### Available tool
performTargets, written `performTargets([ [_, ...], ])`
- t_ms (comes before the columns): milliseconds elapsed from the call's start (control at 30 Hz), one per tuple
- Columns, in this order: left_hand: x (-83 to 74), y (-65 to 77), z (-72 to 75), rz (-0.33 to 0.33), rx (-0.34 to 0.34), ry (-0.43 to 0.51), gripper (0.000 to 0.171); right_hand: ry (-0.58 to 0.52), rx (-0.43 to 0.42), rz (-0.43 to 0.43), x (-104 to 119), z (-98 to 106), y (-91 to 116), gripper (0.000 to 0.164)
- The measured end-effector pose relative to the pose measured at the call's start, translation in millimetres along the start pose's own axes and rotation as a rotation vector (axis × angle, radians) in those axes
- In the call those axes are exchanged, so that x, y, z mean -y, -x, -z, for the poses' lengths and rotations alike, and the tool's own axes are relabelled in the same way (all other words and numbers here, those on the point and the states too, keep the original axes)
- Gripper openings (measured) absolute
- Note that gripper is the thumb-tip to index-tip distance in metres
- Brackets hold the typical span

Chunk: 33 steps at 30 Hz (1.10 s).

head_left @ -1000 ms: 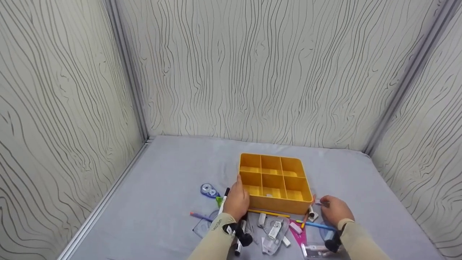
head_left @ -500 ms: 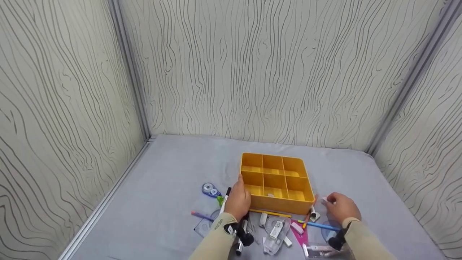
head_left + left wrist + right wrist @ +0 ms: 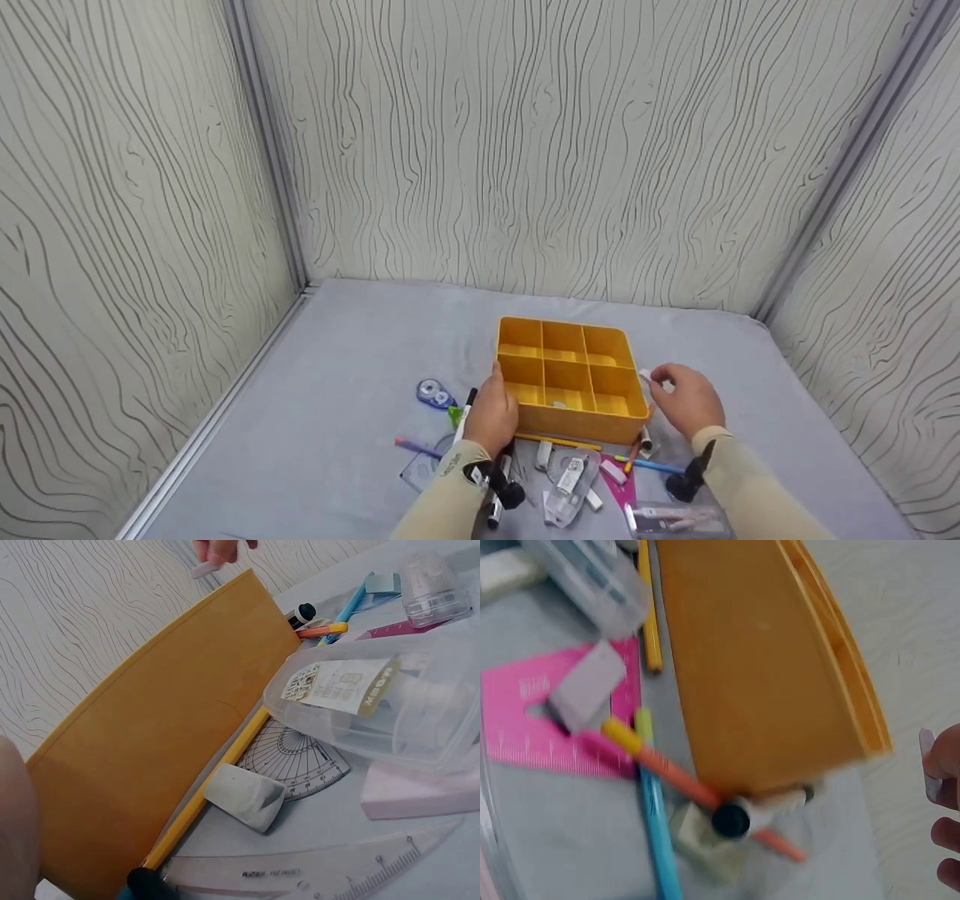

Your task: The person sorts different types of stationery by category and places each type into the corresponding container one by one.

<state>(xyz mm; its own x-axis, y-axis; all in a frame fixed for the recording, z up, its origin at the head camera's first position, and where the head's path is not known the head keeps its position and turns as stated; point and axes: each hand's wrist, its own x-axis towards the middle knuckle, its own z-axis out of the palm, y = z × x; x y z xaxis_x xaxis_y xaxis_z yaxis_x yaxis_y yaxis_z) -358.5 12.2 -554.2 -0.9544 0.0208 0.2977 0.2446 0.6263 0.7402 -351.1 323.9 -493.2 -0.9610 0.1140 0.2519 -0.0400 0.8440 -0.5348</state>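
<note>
A yellow six-compartment box (image 3: 581, 426) stands at the middle of the table in the head view. My left hand (image 3: 491, 420) rests against its left front corner, a straight finger lying along the outer side wall. Beyond the box's right rim, my right hand (image 3: 688, 397) pinches a small, flat whitish piece (image 3: 928, 765) between thumb and finger, raised near rim height. The piece's kind I cannot tell. At the front wall lie a yellow pencil (image 3: 240, 742), a grey-white eraser (image 3: 246, 796) and a clear protractor (image 3: 292, 759). A small pale piece (image 3: 559, 405) sits in the front middle compartment.
Around the box's front lie a clear plastic case (image 3: 420, 705), pink set square (image 3: 525, 724) with an eraser (image 3: 589, 684) on it, blue pen (image 3: 656, 832), orange pencil (image 3: 675, 776) and black-capped marker (image 3: 739, 817). A blue correction tape (image 3: 435, 394) lies left.
My right hand has risen from the table beside the box's right front corner, moving forward to the right rim with the whitish piece. My left hand stays at the box.
</note>
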Motion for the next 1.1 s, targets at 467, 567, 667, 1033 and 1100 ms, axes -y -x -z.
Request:
performTargets([
  [467,2.0,-0.4,-1.3,-0.019,-0.015,0.000,0.056,0.019,-0.013,0.201,64.6,-45.0,6.0,0.009],
  [567,2.0,-0.1,-1.6,-0.028,-0.017,-0.003,0.057,0.020,-0.010,0.214,70.8,-51.3,7.4,0.008],
  [667,1.3,0.0,-1.4,-0.034,-0.026,-0.006,0.057,0.022,-0.013,0.226,74.4,-55.0,8.1,0.008],
  [1033,1.6,-0.5,-1.9,-0.022,-0.024,-0.005,0.056,0.010,-0.002,0.241,72.7,-55.0,8.2,0.014],
  [1100,1.7,-0.6,-1.7,-0.022,-0.025,-0.006,0.056,0.007,-0.020,0.248,70.1,-53.3,8.2,0.015],
])
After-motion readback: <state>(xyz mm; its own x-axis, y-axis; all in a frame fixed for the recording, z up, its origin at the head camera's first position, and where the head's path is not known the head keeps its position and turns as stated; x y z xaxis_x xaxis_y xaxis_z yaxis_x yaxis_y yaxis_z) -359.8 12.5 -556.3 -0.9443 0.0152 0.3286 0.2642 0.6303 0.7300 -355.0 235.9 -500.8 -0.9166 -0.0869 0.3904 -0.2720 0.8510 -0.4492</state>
